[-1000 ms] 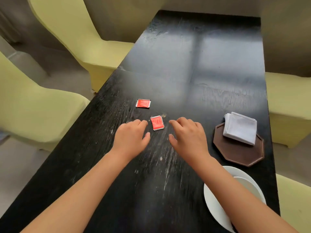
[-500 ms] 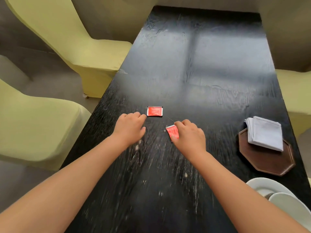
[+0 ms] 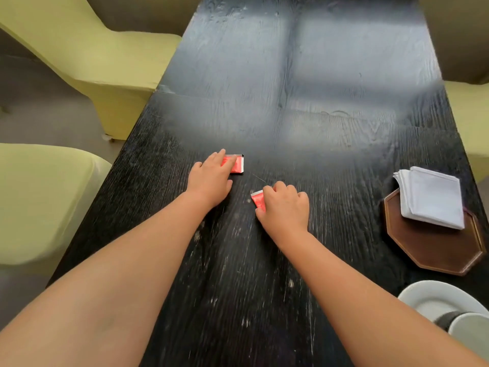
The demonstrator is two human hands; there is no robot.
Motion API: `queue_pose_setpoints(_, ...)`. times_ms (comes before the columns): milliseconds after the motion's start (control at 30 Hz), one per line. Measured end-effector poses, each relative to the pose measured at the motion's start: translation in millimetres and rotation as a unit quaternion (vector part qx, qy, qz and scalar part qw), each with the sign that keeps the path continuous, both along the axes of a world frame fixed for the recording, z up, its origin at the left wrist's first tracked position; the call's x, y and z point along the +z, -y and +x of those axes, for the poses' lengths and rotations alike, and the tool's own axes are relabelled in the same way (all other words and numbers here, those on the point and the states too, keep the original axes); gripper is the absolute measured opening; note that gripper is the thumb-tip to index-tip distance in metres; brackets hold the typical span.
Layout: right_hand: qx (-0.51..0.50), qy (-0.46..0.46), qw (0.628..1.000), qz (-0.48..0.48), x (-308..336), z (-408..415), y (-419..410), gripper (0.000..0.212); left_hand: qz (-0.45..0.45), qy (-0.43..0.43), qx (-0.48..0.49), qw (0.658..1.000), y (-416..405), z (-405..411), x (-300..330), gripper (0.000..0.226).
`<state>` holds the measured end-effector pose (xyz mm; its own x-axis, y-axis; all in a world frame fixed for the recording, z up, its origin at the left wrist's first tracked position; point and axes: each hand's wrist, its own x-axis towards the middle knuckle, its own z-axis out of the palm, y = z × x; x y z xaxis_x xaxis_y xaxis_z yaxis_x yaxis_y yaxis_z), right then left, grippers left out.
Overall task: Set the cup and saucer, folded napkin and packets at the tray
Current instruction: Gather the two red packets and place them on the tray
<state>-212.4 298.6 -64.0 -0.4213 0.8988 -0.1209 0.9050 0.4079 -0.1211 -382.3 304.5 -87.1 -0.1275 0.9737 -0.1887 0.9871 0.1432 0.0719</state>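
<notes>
Two red packets lie on the black table (image 3: 317,102). My left hand (image 3: 210,178) rests flat with its fingertips on the far packet (image 3: 236,165). My right hand (image 3: 284,205) has curled fingers pinching the near packet (image 3: 258,200), which still touches the table. A brown octagonal tray (image 3: 434,247) sits at the right with a folded white napkin (image 3: 431,198) on its far part. A white saucer (image 3: 434,298) and a white cup (image 3: 471,329) show at the bottom right corner, partly cut off.
Yellow-green chairs (image 3: 92,56) stand along the left side, another chair (image 3: 471,120) at the right edge. The table's right edge runs close behind the tray. Bare tabletop stretches beyond the packets.
My left hand slid forward onto the far packet. My right hand closed further over the near packet. The view shifted slightly, the tray and saucer staying at right.
</notes>
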Motion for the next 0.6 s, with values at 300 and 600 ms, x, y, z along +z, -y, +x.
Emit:
queue_pose_setpoints(300, 0.053, 0.023, 0.998, 0.026, -8.9, 8.8, 4.9, 0.033, 0.015, -0.020, -0.018, 1.000, 11.2, 7.8, 0.2, 0.044)
queue_pose_setpoints(600, 0.114, -0.021, 0.993, 0.022, -5.1, 31.7, 36.2, 0.032, 0.104, 0.064, -0.035, 0.992, 66.5, 26.0, 4.4, 0.023)
